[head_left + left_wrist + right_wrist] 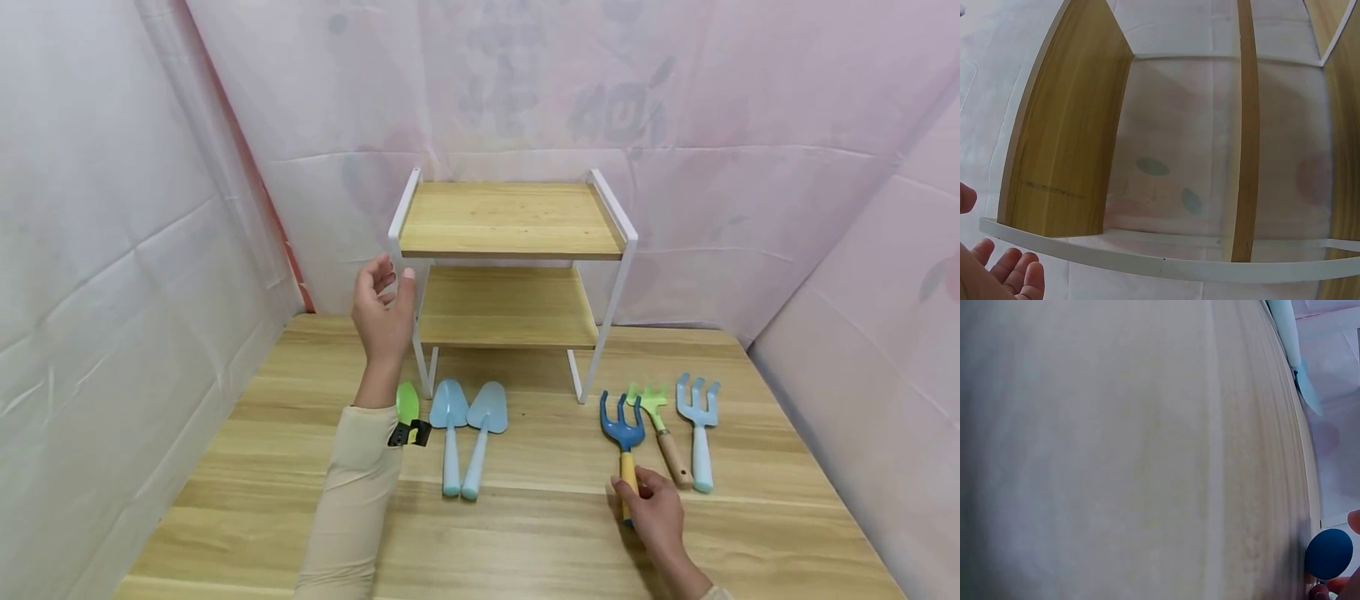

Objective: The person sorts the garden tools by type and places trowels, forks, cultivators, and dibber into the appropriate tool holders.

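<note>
Now, tabletop (543, 467) stretches before the shelf (513, 225), between two light-blue trowels (448, 408) and the dark-blue fork (624, 433); at the shelf's front-right, the right hand (658, 510) pinches this fork; two pronged tools (701, 442) lie beside; near the shelf's left edge, the left hand (383, 312) curves loosely.

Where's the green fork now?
In the head view, the green fork lies on the right, between the dark blue fork and the light blue fork.

The head view is bright and even, with soft shadow beside the right hand (662, 515) on the desk (525, 546). Near its back edge, the lower board (510, 307) looks darker than the upper board (510, 218). The left wrist lens bends the white frame (1160, 266); the right wrist view is hazy and blurred.
</note>
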A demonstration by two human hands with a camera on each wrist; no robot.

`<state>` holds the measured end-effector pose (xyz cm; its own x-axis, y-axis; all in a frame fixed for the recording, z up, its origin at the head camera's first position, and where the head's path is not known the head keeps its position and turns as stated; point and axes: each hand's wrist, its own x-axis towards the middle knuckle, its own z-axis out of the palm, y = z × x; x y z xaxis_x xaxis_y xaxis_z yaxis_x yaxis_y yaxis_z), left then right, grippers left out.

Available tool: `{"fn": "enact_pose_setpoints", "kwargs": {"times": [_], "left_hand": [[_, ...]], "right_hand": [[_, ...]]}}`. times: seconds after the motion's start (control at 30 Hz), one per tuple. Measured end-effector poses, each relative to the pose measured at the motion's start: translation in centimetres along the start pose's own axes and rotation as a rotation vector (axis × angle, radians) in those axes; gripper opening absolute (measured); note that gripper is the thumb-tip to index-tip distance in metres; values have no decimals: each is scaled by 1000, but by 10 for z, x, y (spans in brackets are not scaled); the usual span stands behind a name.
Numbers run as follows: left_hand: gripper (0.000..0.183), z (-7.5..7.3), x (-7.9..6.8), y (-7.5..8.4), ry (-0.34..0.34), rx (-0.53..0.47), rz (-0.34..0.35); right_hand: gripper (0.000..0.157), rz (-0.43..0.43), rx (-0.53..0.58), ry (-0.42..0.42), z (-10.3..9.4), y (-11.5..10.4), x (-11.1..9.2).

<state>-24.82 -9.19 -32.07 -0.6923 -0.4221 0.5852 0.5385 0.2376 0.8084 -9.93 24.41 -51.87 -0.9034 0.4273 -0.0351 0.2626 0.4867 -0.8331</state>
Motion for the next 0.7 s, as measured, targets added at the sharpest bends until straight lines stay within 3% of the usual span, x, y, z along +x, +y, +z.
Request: {"fn": "enact_pose_setpoints", "kwargs": {"times": [0.3, 0.57, 0.7], "left_hand": [[40, 5, 8, -2, -1, 0, -10], [41, 11, 17, 1, 8, 1, 23], [36, 13, 22, 3, 14, 35, -8]], "right_hand": [[49, -37, -58, -51, -3, -1, 3], [52, -78, -93, -73, -5, -3, 7], [55, -84, -109, -90, -7, -3, 6]]}}
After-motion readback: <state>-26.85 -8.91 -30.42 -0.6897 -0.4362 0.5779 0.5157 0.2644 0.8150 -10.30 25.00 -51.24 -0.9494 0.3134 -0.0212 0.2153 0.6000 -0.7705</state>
